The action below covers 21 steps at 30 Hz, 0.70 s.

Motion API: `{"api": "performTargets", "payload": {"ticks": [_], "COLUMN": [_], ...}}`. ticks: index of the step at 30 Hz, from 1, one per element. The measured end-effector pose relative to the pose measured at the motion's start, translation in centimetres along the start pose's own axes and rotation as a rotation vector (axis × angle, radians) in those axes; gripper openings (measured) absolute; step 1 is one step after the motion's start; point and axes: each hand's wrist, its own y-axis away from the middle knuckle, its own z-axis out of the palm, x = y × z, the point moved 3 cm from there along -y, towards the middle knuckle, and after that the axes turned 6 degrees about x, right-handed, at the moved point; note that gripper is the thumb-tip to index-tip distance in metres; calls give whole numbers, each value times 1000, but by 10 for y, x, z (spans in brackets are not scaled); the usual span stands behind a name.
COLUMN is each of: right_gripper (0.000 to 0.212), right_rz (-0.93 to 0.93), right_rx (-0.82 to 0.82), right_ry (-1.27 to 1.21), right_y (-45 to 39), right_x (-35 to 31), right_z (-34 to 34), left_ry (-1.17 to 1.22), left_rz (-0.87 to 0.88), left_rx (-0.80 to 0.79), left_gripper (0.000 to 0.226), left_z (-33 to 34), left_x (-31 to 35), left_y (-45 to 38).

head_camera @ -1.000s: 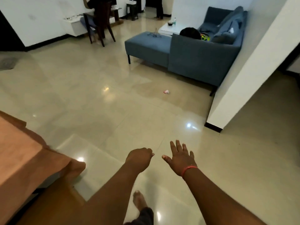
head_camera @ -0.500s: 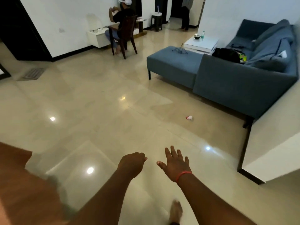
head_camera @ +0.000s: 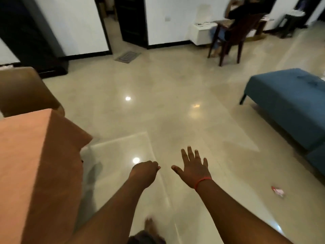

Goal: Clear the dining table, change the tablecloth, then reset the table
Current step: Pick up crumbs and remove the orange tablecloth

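A: Where is the tablecloth (head_camera: 35, 155)?

B: It is orange and hangs over the table corner, left of both hands, not touching them.

A: What do the 2 hands do?

B: The left hand (head_camera: 144, 171) is curled in a fist, holding nothing. The right hand (head_camera: 193, 168), beside it, has its fingers (head_camera: 190, 153) spread wide over the floor (head_camera: 158, 103).

No text, label, brand, number or sign can be read anywhere in view.

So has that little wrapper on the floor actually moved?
Cannot tell. The wrapper sits further from the sofa in frame, but the camera swung left.
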Motion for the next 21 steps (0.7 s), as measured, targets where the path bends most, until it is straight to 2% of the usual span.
{"api": "performTargets", "payload": {"ticks": [5, 9, 14, 21], "right_gripper": [95, 99, 89, 111], "right_rz": [-88, -145, -215, -387], "right_rx": [-43, -72, -57, -89], "right_ry": [73, 129, 128, 145], "right_y": [-138, -235, -345, -502], "right_x": [-50, -104, -179, -301], "right_z": [-9, -23, -50, -56], "left_ry": [46, 81, 129, 152], "left_rz": [-106, -161, -244, -417], "left_rx": [6, 7, 34, 18], "left_gripper": [33, 37, 38, 35], "left_z": [-15, -35, -76, -89], "left_x": [-87, -170, -264, -408], "left_y": [-97, -165, -231, -309]}}
